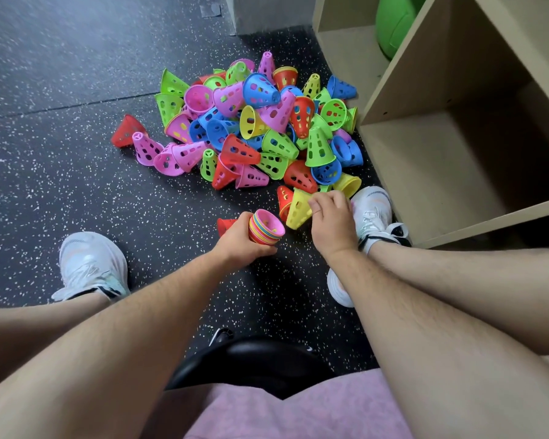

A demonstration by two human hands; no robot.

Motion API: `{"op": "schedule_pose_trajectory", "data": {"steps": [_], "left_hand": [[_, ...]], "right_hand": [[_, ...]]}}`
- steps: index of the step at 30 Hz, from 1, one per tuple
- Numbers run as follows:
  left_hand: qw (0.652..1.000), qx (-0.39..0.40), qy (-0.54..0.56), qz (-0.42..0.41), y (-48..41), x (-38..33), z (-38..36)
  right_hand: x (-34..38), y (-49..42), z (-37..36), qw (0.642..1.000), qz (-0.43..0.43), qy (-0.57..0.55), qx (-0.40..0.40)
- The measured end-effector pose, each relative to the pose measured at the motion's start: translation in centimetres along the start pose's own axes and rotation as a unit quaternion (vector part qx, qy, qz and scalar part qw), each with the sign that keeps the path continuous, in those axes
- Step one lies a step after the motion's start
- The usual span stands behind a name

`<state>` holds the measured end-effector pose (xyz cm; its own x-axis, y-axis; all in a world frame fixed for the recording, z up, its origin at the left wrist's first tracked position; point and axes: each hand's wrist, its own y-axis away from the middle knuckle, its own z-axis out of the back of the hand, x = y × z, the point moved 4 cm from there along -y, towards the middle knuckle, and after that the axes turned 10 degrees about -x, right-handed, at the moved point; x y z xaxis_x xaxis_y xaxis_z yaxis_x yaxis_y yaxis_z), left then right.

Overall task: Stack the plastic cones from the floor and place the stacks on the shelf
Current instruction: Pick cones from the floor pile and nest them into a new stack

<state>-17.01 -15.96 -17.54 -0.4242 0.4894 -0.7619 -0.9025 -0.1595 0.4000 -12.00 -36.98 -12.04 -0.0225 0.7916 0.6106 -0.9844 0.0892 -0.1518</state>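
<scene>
Dozens of loose cones lie heaped on the floor just beside the shelf, so most of the job is not yet done. The left hand has its fingers wrapped round a short stack, held on its side near the floor with the open pink mouth turned up and toward the right. The right hand reaches to the near edge of the heap, thumb and fingers curled onto the wall of a yellow cone, which leans against a red cone; how firm that pinch is I cannot tell. The step in hand looks like lifting this yellow one to add it. To do it well, lift it straight away from the red neighbour so nothing drags along, then turn it in the fingers until the narrow tip leads. Keep the stack steady with the mouth uncovered, line the two up on one axis, and slide the tip in until the rims sit close. A crooked entry would likely catch on the holes in the walls. Holding the yellow cone nearer its wide rim should leave the tip free to go in.
</scene>
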Motion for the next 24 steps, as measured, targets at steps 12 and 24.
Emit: {"op": "schedule_pose_trajectory", "data": {"steps": [12, 24], "left_hand": [[0.992, -0.093, 0.076, 0.029, 0.4, -0.2, 2.9], [0.963, -0.191, 0.157, 0.11, 1.2, 3.7, 8.4]], "right_hand": [[6.7, 1.5, -3.6, 0.973, 0.12, -0.087, 0.176], [11.3, 1.7, -8.1, 0.96, 0.16, 0.036, 0.225]]}}
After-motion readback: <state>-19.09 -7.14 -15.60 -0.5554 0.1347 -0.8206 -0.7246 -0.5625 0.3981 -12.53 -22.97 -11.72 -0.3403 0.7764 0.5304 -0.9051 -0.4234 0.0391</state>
